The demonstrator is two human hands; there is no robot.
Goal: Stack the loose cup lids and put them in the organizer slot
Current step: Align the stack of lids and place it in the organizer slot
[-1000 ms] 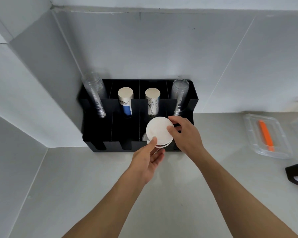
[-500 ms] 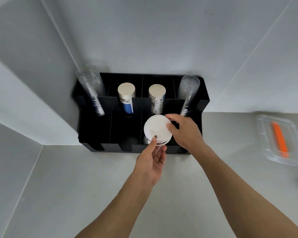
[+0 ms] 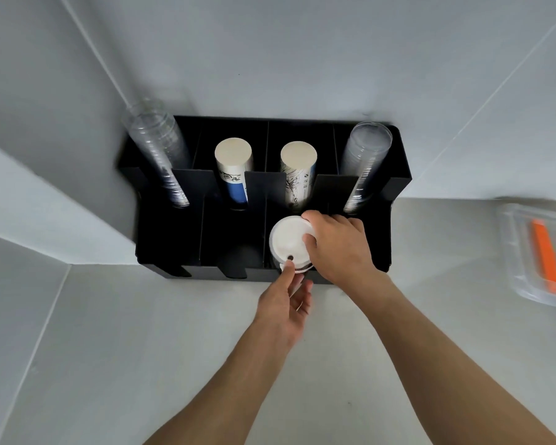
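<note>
Black organizer (image 3: pixel 161 239) sits in the corner of the counter (image 3: pixel 109 348). Left of the grip: a leaning stack of clear cups (image 3: pixel 156 149) in the far-left back slot, then a paper cup stack with blue print (image 3: pixel 233 168); the two front slots on that side look empty. Directly behind the grip: a second paper cup stack with line drawings (image 3: pixel 298 175). At the grip: the lids (image 3: pixel 288 240), white, already gathered into one stack, held over the third front slot from the left. Left hand (image 3: pixel 284 311) is below the stack, thumb pressed on the near rim by the sip hole, fingers half-curled under the front edge; it steadies more than it clamps. Right hand (image 3: pixel 342 248) pinches the stack from its right side, thumb on the top face, fingers wrapped round the far edge. Right of the grip: another clear cup stack (image 3: pixel 365 162) in the far-right back slot; well apart, a clear tray (image 3: pixel 514 245) holding an orange tool (image 3: pixel 546 255), blurred. Status: stacking appears done, as no loose lids are visible on the counter. Insertion is in progress; the lower lids seem to sit at the slot mouth, but the hands hide how deep, so I cannot tell whether the stack rests on the slot floor. Left to do: lower fully, release both hands.
</note>
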